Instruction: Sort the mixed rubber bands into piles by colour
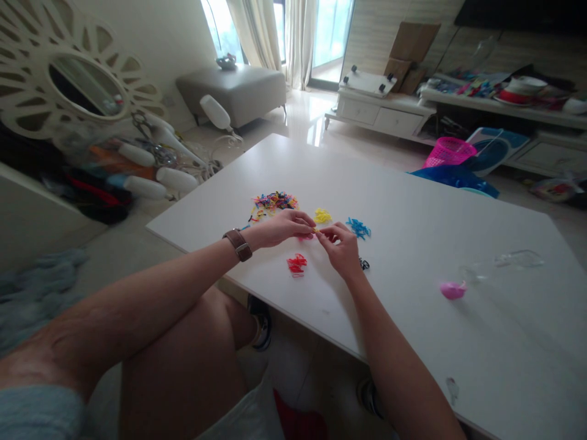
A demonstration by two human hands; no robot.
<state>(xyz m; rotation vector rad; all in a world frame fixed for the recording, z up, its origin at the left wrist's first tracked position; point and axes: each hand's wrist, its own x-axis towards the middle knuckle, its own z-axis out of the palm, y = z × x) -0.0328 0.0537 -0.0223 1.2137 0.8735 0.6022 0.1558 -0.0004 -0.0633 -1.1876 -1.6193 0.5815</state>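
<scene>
My left hand (290, 226), with a brown-strapped watch (238, 244) on its wrist, and my right hand (340, 245) meet fingertip to fingertip above the white table. Pinched between them is a tiny yellow rubber band (315, 230), mostly covered by the fingers. Beyond the left hand lies a mixed heap of coloured rubber bands (276, 200). Sorted piles surround the hands: yellow bands (323, 215) behind, blue bands (359, 228) to the right, red bands (297, 264) in front. Pink bands (306, 238) show under the left fingers, and black bands (364, 264) are partly hidden by my right wrist.
On the right of the white table (413, 244) are a pink object (453, 290) and a clear plastic piece (520, 259). A lamp with white shades (177, 179) stands off the left edge. A pink basket (449, 151) is on the floor beyond.
</scene>
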